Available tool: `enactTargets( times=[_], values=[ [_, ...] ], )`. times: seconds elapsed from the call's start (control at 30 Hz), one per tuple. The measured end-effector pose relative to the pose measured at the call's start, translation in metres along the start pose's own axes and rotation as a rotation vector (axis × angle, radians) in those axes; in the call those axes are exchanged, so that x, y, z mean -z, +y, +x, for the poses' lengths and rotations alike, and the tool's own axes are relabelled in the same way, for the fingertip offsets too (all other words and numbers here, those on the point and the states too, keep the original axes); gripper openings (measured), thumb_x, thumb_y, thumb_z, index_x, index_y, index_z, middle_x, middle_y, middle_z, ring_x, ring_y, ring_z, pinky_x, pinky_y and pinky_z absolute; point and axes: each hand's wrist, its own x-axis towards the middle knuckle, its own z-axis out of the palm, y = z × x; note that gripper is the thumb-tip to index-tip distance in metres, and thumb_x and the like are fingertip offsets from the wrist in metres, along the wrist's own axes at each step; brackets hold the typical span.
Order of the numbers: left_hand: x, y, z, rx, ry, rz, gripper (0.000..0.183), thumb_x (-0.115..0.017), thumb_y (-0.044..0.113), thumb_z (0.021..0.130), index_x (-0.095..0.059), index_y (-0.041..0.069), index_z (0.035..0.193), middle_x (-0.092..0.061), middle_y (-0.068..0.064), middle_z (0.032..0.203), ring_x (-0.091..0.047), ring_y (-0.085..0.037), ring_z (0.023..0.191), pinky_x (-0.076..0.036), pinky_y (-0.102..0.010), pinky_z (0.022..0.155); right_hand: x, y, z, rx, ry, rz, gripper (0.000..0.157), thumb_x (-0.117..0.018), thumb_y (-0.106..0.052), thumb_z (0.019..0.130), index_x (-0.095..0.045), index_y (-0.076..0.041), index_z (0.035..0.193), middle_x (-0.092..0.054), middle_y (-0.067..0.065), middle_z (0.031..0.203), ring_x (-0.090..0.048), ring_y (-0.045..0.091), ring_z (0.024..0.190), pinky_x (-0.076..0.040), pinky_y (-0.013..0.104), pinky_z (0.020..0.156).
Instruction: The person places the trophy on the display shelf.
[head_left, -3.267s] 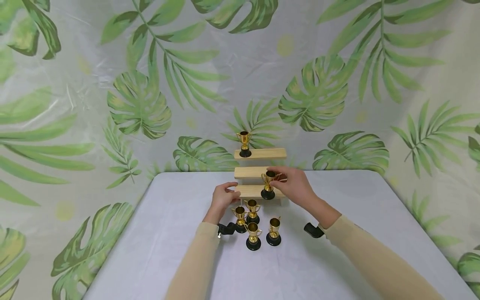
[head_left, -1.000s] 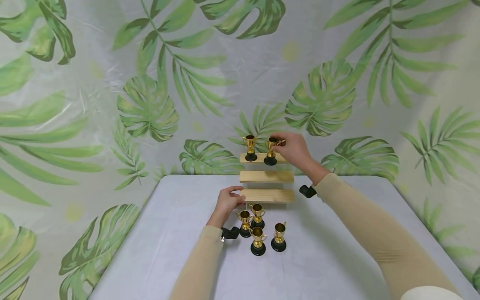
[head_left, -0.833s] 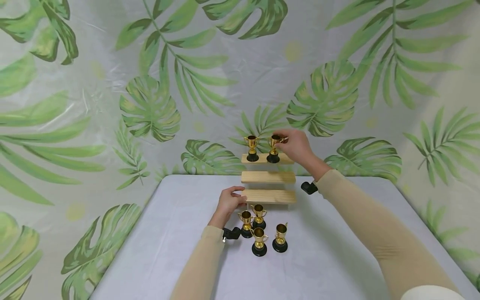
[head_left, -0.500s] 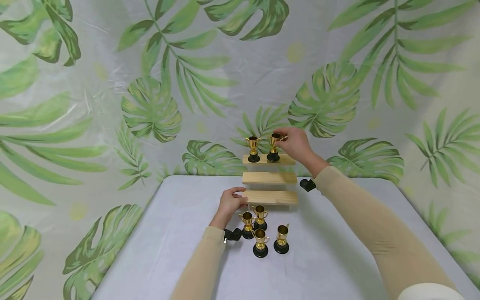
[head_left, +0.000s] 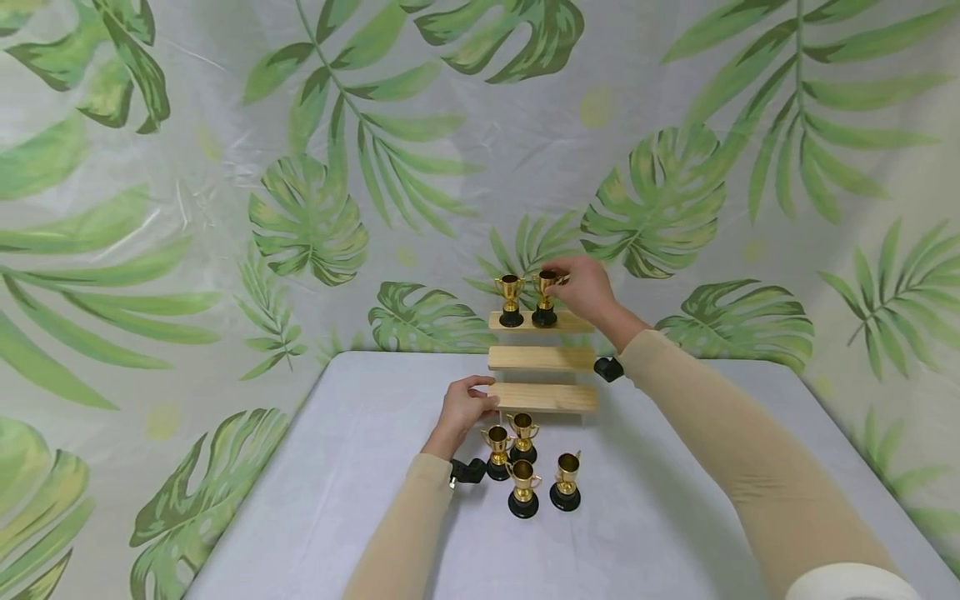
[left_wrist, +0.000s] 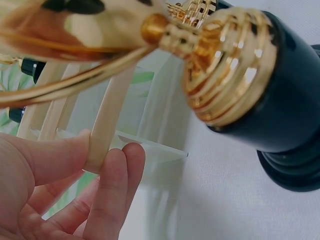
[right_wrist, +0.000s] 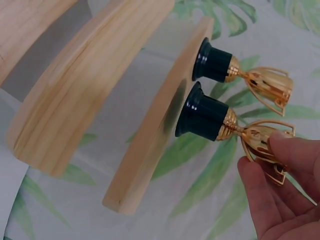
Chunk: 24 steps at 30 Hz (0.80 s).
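Four trophies (head_left: 522,486) on the desk (head_left: 660,517), just past the bottom board's (head_left: 543,397) front edge, so likely four to go; left hand (head_left: 461,408) pinches that board's left end; right hand (head_left: 588,287) pinches a trophy (right_wrist: 220,122) at the top board (head_left: 576,321), can't tell if it's resting; one more stands by that board's left end

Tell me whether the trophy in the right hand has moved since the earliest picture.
Yes, upward: against the wooden rack in the head view, the trophy has gone from overlapping the lowest shelf to the top shelf.
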Motion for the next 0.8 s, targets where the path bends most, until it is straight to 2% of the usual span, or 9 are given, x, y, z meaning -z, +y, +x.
enactTargets(
  times=[0.2,0.53,0.7,0.8],
  values=[
    [0.0,0.002,-0.002,0.002,0.003,-0.001,0.043,-0.074,-0.005,0.087,-0.065,-0.003,0.129,-0.063,-0.016,0.089,-0.071,-0.034,0.08,-0.061,-0.043,0.077,-0.006,0.002,0.002,0.012,-0.012,-0.028,0.046,-0.075,-0.012,0.092,-0.063,-0.011,0.137,-0.063,0.012,0.133,-0.058,0.031,0.12,-0.052,0.051,0.093],
    [0.001,0.002,-0.003,-0.008,-0.009,-0.019,0.042,-0.075,-0.006,0.086,-0.066,-0.002,0.127,-0.065,-0.016,0.088,-0.071,-0.036,0.082,-0.061,-0.043,0.076,-0.01,0.004,0.0,0.007,-0.007,-0.043,0.046,-0.075,-0.012,0.093,-0.063,-0.012,0.137,-0.064,0.012,0.133,-0.059,0.031,0.117,-0.053,0.05,0.09],
    [0.002,0.002,-0.004,-0.001,-0.005,-0.027,0.039,-0.075,-0.005,0.087,-0.069,0.002,0.124,-0.064,-0.017,0.089,-0.071,-0.04,0.084,-0.061,-0.044,0.077,-0.012,0.005,0.001,0.008,0.004,-0.043,0.047,-0.075,-0.014,0.093,-0.062,-0.012,0.138,-0.064,0.012,0.13,-0.061,0.031,0.113,-0.054,0.049,0.088],
    [0.002,0.001,-0.003,0.002,-0.004,-0.027,0.039,-0.075,-0.005,0.087,-0.069,0.002,0.124,-0.064,-0.017,0.09,-0.071,-0.038,0.083,-0.061,-0.043,0.077,-0.013,0.006,0.002,0.011,0.008,-0.039,0.047,-0.074,-0.013,0.093,-0.062,-0.012,0.138,-0.064,0.012,0.13,-0.061,0.031,0.112,-0.054,0.049,0.088]
  ],
)
